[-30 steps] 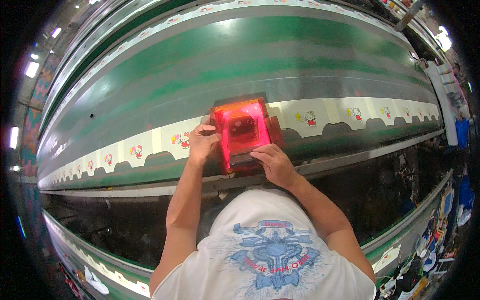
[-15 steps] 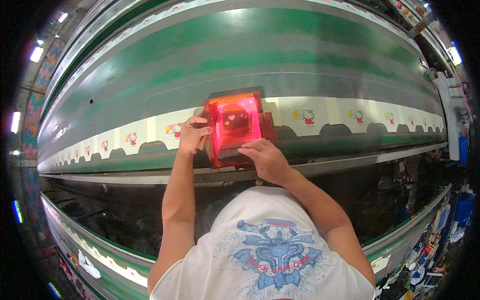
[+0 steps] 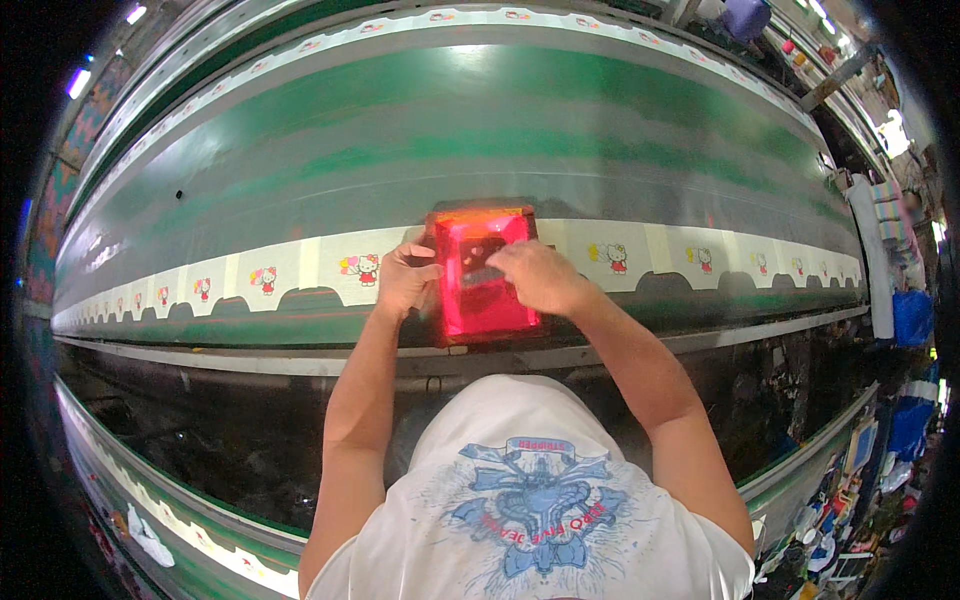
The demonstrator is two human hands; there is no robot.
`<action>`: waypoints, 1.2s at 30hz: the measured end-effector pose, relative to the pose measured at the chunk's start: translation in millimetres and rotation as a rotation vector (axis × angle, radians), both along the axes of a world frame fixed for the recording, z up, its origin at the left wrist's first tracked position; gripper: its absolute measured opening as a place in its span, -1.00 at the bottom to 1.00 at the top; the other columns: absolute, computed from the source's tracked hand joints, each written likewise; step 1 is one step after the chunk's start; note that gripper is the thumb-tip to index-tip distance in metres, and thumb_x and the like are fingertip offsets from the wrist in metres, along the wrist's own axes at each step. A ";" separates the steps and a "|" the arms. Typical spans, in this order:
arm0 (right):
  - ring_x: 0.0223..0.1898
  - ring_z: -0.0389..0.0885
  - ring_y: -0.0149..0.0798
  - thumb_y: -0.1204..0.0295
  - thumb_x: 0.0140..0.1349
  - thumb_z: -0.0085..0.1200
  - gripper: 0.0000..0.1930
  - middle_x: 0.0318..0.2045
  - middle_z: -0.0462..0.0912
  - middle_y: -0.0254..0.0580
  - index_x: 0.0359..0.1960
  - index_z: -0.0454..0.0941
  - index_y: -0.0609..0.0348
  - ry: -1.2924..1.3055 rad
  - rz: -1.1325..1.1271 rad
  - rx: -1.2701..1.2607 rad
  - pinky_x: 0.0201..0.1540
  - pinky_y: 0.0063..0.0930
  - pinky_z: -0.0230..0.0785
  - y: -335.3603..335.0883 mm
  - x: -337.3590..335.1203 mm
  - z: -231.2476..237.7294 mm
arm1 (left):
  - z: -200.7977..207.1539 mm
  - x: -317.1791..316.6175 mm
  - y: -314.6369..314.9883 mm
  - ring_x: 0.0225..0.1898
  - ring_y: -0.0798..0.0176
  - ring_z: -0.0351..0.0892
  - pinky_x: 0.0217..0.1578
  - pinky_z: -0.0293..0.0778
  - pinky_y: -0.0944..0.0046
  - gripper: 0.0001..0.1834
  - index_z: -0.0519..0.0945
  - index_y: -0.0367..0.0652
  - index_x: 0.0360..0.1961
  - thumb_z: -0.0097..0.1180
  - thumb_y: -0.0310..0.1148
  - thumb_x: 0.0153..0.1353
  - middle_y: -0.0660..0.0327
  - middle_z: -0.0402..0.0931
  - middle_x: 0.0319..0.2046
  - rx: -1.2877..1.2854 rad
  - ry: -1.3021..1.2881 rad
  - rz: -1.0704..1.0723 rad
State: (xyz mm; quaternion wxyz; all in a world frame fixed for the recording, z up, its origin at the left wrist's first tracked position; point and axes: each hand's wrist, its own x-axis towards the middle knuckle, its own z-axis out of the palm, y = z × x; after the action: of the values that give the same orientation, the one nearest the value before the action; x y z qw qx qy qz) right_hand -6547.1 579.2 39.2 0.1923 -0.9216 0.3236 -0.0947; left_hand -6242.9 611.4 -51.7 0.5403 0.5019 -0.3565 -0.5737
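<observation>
A small screen-printing frame with bright pink-red ink lies over a strip of pale cut cloth pieces on the long green table. My left hand grips the frame's left edge, with its fingers bent round it. Over the middle of the mesh, my right hand is closed on a dark squeegee, which is slightly blurred and partly hidden by the fingers. To each side of the frame, the pale pieces carry a printed cartoon cat in a red dress with balloons.
The green table stretches far left and right, with another printed strip along its far side. A pale rail runs along the near edge. Clutter and a blue bin stand at the right. Behind me is another long table.
My right hand has moved the squeegee away from me, from the frame's near end to its middle. My left hand stays on the left edge. The view has shifted slightly.
</observation>
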 end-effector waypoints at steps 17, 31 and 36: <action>0.21 0.77 0.01 0.53 0.33 0.23 -0.53 0.13 0.82 -0.17 0.27 0.84 0.00 -0.174 -0.174 -0.267 0.32 0.01 0.55 61.9 20.1 -26.4 | -20.5 2.1 -3.8 0.10 0.26 0.82 0.12 0.77 0.14 -0.66 0.70 -0.25 -0.11 0.55 -0.80 0.19 0.03 0.82 0.28 0.008 -0.195 -0.032; 0.23 0.75 0.04 0.57 0.30 0.33 -0.58 0.14 0.82 -0.15 0.20 0.84 0.07 -0.315 -0.201 -0.139 0.31 0.01 0.56 112.2 0.3 -21.2 | 0.0 -0.9 -1.6 0.38 0.14 0.76 0.37 0.67 0.10 -0.68 0.68 -0.28 -0.17 0.50 -0.82 0.15 -0.11 0.70 0.50 -0.148 -0.143 -0.032; 0.25 0.76 0.06 0.63 0.22 0.40 -0.56 0.14 0.82 -0.14 0.16 0.83 0.10 -0.449 -0.276 -0.109 0.36 0.03 0.57 115.9 -32.4 -28.2 | 8.6 -25.8 -6.7 0.55 0.02 0.64 0.50 0.60 -0.01 -0.65 0.69 -0.27 -0.19 0.42 -0.90 0.11 -0.22 0.53 0.64 -0.275 0.029 -0.048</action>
State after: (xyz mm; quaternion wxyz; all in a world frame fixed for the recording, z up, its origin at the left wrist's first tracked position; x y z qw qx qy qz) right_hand -6579.5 695.1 11.0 0.1947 -0.8335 0.3901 -0.3394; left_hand -6268.7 604.6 -43.1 0.5953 0.4059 -0.4358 -0.5394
